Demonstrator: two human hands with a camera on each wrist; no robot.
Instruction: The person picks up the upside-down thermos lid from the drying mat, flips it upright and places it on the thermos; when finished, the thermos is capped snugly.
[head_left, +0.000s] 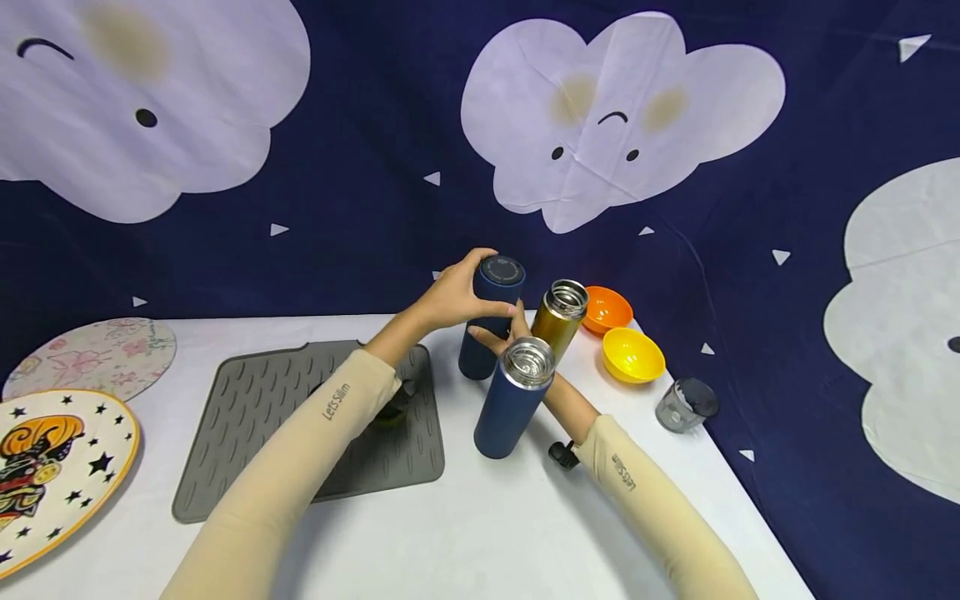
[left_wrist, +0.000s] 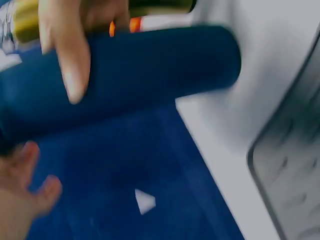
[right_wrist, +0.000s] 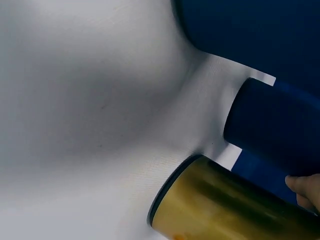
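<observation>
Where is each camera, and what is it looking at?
Head: looks down at the table, bottles, both sleeved arms; left hand grips the capped blue bottle.
Left wrist: beside that bottle; fingers show.
Right wrist: low, facing the gold bottle; a fingertip shows.
Both wrist views share the blue and gold bottles.

I see a white cloth-covered table (head_left: 465, 533) against a navy cloud backdrop. On it, from my left: a round floral plate (head_left: 97, 354), a star-patterned plate with orange rim (head_left: 52, 467), a ribbed grey silicone mat (head_left: 262, 417). Right of the mat stand three flasks — a capped navy steel flask (head_left: 491, 321), an open navy flask (head_left: 513, 408), an open gold flask (head_left: 558, 321). Beyond them: an orange plastic bowl (head_left: 607, 308), a yellow bowl (head_left: 632, 356), a grey cap (head_left: 685, 405) — near the edge.
</observation>
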